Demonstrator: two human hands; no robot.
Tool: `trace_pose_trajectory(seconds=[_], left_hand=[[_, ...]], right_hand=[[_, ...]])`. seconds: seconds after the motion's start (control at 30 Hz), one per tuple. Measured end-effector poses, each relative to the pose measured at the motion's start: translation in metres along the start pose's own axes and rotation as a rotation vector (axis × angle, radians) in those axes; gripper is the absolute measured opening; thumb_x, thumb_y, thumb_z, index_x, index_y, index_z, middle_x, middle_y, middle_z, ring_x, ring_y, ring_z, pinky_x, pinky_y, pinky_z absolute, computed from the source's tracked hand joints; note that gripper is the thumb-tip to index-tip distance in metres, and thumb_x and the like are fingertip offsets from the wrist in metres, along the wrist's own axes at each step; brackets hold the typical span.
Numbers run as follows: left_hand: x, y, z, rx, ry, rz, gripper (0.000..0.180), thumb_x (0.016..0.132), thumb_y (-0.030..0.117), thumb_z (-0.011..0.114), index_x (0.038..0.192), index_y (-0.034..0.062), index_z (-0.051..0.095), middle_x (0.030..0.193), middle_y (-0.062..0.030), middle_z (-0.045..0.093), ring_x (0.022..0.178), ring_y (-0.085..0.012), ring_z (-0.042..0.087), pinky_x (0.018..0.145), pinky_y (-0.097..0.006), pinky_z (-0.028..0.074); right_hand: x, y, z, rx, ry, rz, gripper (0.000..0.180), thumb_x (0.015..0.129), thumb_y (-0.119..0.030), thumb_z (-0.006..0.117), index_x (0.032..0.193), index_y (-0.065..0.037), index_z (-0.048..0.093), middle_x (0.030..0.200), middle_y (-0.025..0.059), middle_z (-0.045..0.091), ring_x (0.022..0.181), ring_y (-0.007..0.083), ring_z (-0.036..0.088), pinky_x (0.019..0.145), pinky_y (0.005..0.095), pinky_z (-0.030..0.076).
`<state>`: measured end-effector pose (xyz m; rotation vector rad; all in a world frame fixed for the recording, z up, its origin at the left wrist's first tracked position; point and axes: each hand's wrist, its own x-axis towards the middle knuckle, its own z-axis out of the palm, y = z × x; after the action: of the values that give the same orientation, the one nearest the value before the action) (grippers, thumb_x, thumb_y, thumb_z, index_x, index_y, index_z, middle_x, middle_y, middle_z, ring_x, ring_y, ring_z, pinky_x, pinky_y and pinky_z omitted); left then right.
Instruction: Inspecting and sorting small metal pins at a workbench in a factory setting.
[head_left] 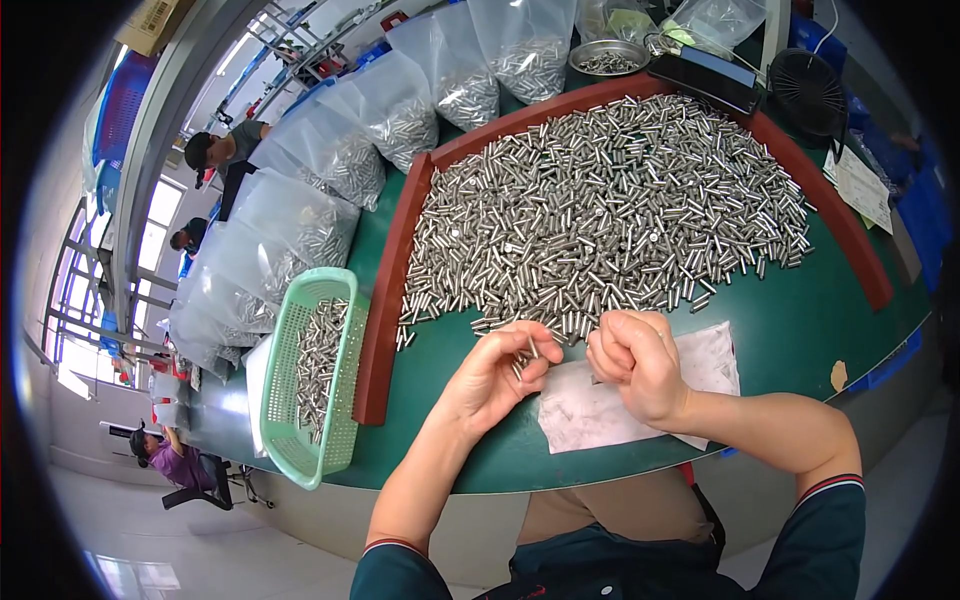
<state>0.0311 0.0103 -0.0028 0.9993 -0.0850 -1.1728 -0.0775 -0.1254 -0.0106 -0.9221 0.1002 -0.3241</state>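
Note:
A wide heap of small metal pins (600, 210) covers the green table (470, 440) in front of me. My left hand (505, 370) is curled, palm partly up, with a few of these short shiny cylinders between its fingers. Just to the right, my right hand (637, 365) is closed in a fist, knuckles up; whatever it holds is hidden. Both hands hover above a stained white cloth (580, 415) at the heap's near edge, close together but apart. A mint-green basket (335, 440) with more pins inside stands to the left.
Dark red rails (380, 370) border the heap on the left, back and right. Clear plastic bags (400, 105) of pins line the far left edge. At the back are a metal bowl (608, 58), a dark phone-like device (705, 82) and a black fan (808, 95). Other people sit farther left.

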Motion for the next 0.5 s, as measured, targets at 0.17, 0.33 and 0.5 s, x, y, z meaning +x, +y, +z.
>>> trace_pose_trajectory(seconds=[0.17,0.33,0.5], left_hand=[[0.002,-0.001,-0.011,0.489,0.031,0.23,0.014,0.079,0.015,0.057,0.074,0.0021,0.055,0.057,0.0014,0.045,0.049,-0.0061,0.036,0.047,-0.018,0.029],[-0.001,-0.005,0.0,1.499,0.238,0.601,0.01,0.068,0.003,0.064,0.077,0.0008,0.059,0.046,0.0009,0.036,0.043,-0.0051,0.03,0.04,-0.022,0.027],[0.002,-0.008,0.001,1.571,0.195,0.667,0.009,0.069,0.003,0.064,0.075,0.0002,0.059,0.048,0.0001,0.039,0.043,-0.0056,0.033,0.04,-0.022,0.028]], right_hand=[[-0.001,0.001,0.0,0.007,-0.007,0.012,0.036,0.084,-0.017,0.033,0.05,-0.009,0.027,0.043,-0.0003,0.026,0.04,0.0081,0.02,0.041,0.0239,0.018],[0.0,0.0,0.001,0.024,-0.011,0.018,0.035,0.084,-0.015,0.033,0.05,-0.009,0.027,0.043,-0.0005,0.026,0.041,0.0078,0.02,0.041,0.0236,0.018],[-0.002,-0.002,0.001,0.027,-0.017,-0.003,0.035,0.084,-0.015,0.033,0.05,-0.008,0.027,0.044,-0.0006,0.026,0.041,0.0078,0.021,0.041,0.0237,0.019]])
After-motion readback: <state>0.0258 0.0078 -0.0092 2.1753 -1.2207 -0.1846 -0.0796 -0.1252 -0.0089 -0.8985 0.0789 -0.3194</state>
